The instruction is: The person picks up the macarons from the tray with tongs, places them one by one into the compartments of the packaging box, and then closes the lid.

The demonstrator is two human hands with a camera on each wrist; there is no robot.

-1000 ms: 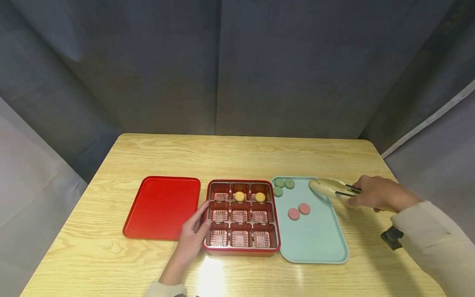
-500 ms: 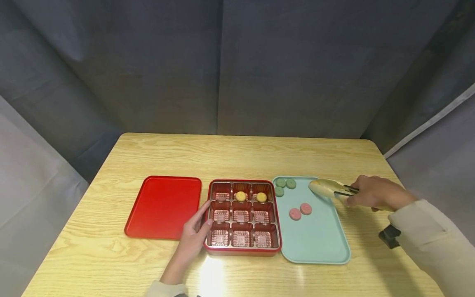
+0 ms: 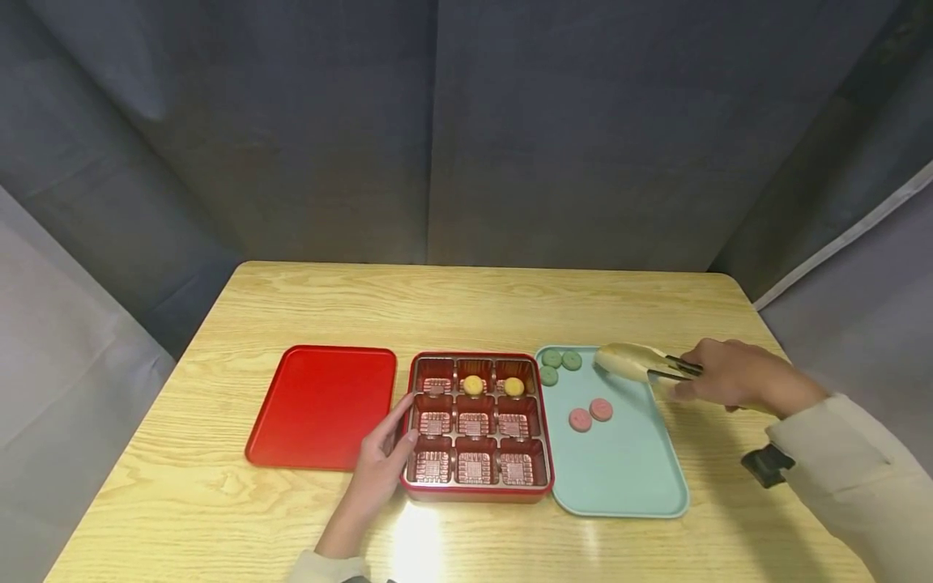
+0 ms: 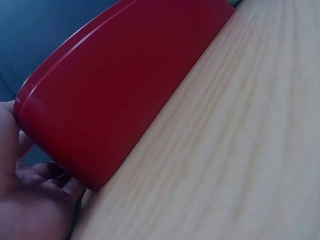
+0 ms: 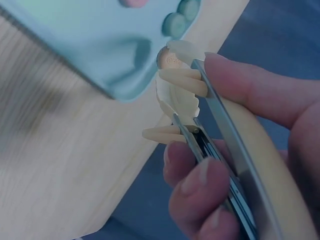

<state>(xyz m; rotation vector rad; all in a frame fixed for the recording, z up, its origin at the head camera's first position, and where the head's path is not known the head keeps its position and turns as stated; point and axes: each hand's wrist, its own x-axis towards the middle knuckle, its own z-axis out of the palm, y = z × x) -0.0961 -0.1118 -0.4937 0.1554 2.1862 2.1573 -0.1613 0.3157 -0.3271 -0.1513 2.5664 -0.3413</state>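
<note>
My right hand grips a pair of cream-coloured food tongs over the far right corner of the pale green tray. In the right wrist view, a round tan cookie sits between the tongs' tips. Several more cookies lie on the tray: pink cookies near its middle and green cookies at its far left corner. My left hand rests against the left wall of a red box with compartments, its fingers fairly straight. Two yellow cookies occupy back-row compartments.
A flat red tray or lid lies left of the box on the wooden table. The box stands right beside the green tray. Dark curtains hang behind the table.
The tongs have lifted a little from the green tray and shifted left, their arms closer together. My left hand and the box have stayed in place.
</note>
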